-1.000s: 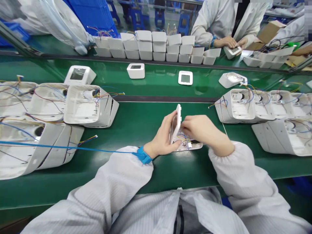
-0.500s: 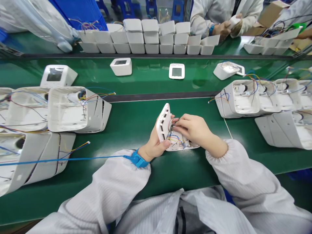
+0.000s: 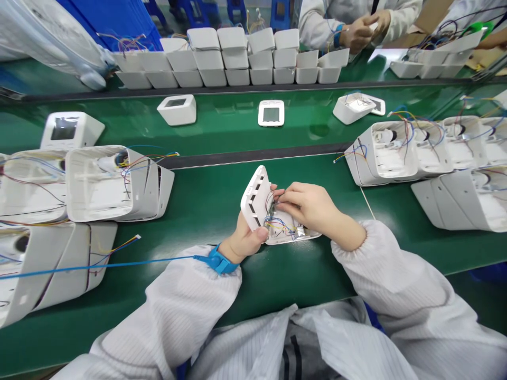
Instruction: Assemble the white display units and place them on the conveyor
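Well, the left hand (image 3: 246,238) grips a tilted panel (image 3: 254,196); the right hand (image 3: 311,206) (palm down) seemingly pinches wires (image 3: 271,207).

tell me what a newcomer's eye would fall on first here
Probably the central white panel, held tilted up by the left hand, with the right hand beside it over the wired base. Next, the blue strap on the left wrist, its cord running leftward. Open, wired white housings stand at both sides.
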A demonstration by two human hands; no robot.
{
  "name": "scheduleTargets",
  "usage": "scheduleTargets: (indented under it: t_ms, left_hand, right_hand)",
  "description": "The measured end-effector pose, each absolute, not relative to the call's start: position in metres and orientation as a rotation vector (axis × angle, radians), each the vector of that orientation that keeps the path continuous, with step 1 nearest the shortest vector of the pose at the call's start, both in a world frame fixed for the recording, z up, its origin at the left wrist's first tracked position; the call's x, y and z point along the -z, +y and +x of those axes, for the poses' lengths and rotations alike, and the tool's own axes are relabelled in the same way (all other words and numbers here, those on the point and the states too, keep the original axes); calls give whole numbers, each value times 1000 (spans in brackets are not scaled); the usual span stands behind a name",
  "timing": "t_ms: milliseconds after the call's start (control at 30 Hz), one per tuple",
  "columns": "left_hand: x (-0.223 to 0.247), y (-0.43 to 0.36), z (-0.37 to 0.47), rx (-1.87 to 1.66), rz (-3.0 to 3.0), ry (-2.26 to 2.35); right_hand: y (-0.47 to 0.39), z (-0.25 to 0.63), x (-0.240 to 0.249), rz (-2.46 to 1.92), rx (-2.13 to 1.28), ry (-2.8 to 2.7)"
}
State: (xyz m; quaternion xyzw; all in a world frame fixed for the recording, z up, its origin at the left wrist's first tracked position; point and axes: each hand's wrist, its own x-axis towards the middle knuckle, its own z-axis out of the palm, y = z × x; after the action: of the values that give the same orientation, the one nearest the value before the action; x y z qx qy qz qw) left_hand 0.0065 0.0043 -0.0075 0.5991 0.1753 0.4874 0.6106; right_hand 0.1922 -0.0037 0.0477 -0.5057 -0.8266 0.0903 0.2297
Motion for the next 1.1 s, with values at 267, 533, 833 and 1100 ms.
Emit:
scheduleTargets:
  t_ms: [267, 533, 833, 1100]
  left_hand:
    - [7, 5, 6, -1117, 1340, 387]
    - [-2, 1, 9, -1084, 1359, 412]
    - [-4, 3, 9, -1057, 1426, 419]
    - [-1, 9, 5, -1099, 1363, 424]
  right_hand:
    - [-5, 192, -52, -1300, -234, -2329]
    - [-4, 191, -52, -1249, -166, -2381]
    - [-3, 185, -52, -1404, -120, -2464]
    - [-16, 204, -91, -1129, -822, -2279]
